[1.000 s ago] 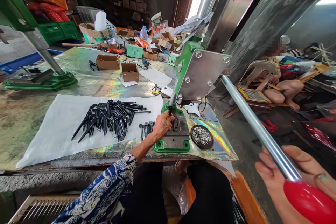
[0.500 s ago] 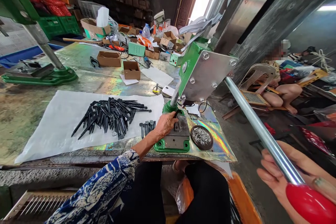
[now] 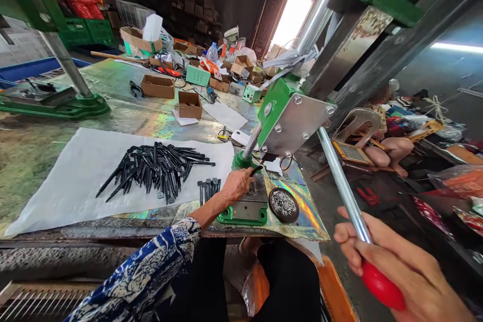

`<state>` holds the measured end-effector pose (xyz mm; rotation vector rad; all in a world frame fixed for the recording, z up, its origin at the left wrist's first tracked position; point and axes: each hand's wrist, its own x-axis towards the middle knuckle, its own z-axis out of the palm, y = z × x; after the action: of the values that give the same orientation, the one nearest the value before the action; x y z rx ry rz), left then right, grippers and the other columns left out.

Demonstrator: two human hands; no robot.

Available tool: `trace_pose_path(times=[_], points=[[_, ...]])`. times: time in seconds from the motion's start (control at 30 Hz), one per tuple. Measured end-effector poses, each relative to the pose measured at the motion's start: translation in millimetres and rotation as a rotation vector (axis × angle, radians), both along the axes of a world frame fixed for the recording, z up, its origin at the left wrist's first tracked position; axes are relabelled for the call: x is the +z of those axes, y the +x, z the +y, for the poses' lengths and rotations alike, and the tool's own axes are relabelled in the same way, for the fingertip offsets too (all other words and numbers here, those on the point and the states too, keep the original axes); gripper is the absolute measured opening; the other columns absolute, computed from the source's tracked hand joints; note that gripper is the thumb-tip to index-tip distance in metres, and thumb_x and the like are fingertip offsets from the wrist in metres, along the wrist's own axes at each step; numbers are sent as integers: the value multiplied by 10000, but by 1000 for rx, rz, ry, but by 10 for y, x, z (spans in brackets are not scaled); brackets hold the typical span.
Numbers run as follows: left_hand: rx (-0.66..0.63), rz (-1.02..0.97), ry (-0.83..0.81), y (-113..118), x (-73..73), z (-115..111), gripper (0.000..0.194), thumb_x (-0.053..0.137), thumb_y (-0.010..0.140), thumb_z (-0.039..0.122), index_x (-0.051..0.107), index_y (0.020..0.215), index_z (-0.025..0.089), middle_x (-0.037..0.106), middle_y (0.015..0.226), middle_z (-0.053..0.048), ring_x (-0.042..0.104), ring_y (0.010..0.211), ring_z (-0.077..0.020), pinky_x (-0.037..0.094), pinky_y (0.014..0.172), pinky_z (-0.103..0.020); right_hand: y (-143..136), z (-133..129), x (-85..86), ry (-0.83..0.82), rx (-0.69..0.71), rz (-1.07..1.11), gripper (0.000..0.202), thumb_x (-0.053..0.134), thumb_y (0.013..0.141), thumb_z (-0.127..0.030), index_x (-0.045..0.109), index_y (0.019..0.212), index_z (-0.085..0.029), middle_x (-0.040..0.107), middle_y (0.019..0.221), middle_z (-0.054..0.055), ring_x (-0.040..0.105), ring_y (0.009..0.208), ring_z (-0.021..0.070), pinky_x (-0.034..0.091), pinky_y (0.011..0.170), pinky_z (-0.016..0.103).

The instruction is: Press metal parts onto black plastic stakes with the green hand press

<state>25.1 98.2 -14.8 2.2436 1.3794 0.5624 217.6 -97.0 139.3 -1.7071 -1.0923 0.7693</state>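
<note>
My left hand (image 3: 237, 184) is at the bed of a green hand press (image 3: 277, 115), its fingers closed on a slim black piece (image 3: 257, 169) that sticks out past the fingertips. Most of that piece is hidden by the fingers. My right hand (image 3: 400, 261) wraps round the lower end of the steel press lever (image 3: 341, 176), just at its red knob (image 3: 382, 284). Left of the press, a heap of similar black tapered pieces (image 3: 158, 168) lies on a white sheet (image 3: 64, 186). Several more (image 3: 209, 190) lie in a row close to my left hand.
A round dark dish (image 3: 284, 205) of small metal pins sits right of the press base. Behind stand small cardboard boxes (image 3: 189, 105), pliers (image 3: 136, 89) and a green control box (image 3: 197, 75). A second green press (image 3: 56, 105) is at left. Another person sits at far right.
The lever and my right hand have shifted left in view, and the hand now wraps the lever more tightly. The press ram stands higher. The black piece's tip shows more clearly beyond my left fingers.
</note>
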Motion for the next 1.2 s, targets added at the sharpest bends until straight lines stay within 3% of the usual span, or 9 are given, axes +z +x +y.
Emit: trace_pose_path(times=[0.13, 0.27, 0.53, 0.77, 0.9, 1.0, 1.07, 1.2], points=[[-3, 21, 0, 13, -30, 18, 205, 457, 918, 271, 587, 1032, 161, 671, 941, -75, 635, 890, -209, 435, 732, -266, -125, 79, -187, -81, 70, 61, 414, 725, 720, -501, 659, 991, -195, 594, 716, 36, 507, 581, 141, 446, 504, 217], [-9, 16, 14, 23, -95, 49, 199, 453, 915, 274, 583, 1017, 164, 666, 920, -72, 639, 873, -211, 439, 708, -266, -125, 132, -353, -109, 56, 97, 438, 732, 730, -524, 626, 978, -179, 569, 679, 17, 494, 601, 128, 425, 534, 204], [-15, 14, -1, 26, -99, 39, 217, 434, 923, 288, 577, 1044, 180, 661, 941, -74, 643, 888, -213, 456, 725, -268, -208, 428, -719, -119, -10, 242, 454, 815, 594, -484, 659, 850, -143, 557, 628, 19, 434, 510, 103, 370, 483, 226], [-28, 40, -42, 10, -76, 12, 248, 383, 944, 307, 565, 1075, 199, 650, 992, -68, 637, 922, -221, 475, 755, -293, -276, 496, -747, -201, -104, 207, 555, 817, 499, -511, 656, 852, -114, 559, 570, 20, 433, 472, 106, 360, 452, 236], [-44, 37, -68, 69, 12, 11, 258, 382, 946, 316, 558, 1097, 202, 645, 992, -65, 633, 912, -217, 471, 737, -281, -229, 484, -740, -204, -120, 117, 539, 773, 603, -498, 628, 935, -99, 581, 593, 30, 459, 478, 120, 385, 453, 246], [-48, 17, -36, 120, 79, 15, 260, 382, 948, 307, 553, 1110, 198, 634, 997, -66, 629, 897, -204, 461, 724, -270, -268, 504, -758, -72, -216, -30, 477, 707, 681, -458, 601, 989, -109, 587, 617, 30, 484, 488, 141, 419, 469, 269], [-32, 18, -18, 114, 50, 13, 252, 376, 945, 276, 564, 1091, 191, 627, 991, -70, 627, 874, -198, 452, 702, -266, -321, 528, -813, 3, -235, -46, 445, 670, 699, -441, 582, 998, -123, 584, 622, 28, 498, 495, 154, 429, 474, 282], [-10, 20, -16, 42, -113, 29, 252, 403, 927, 220, 564, 1118, 184, 639, 975, -65, 624, 860, -190, 435, 691, -256, -357, 591, -970, 14, -146, 86, 395, 631, 685, -451, 565, 922, -142, 557, 584, 13, 462, 454, 145, 404, 446, 286]])
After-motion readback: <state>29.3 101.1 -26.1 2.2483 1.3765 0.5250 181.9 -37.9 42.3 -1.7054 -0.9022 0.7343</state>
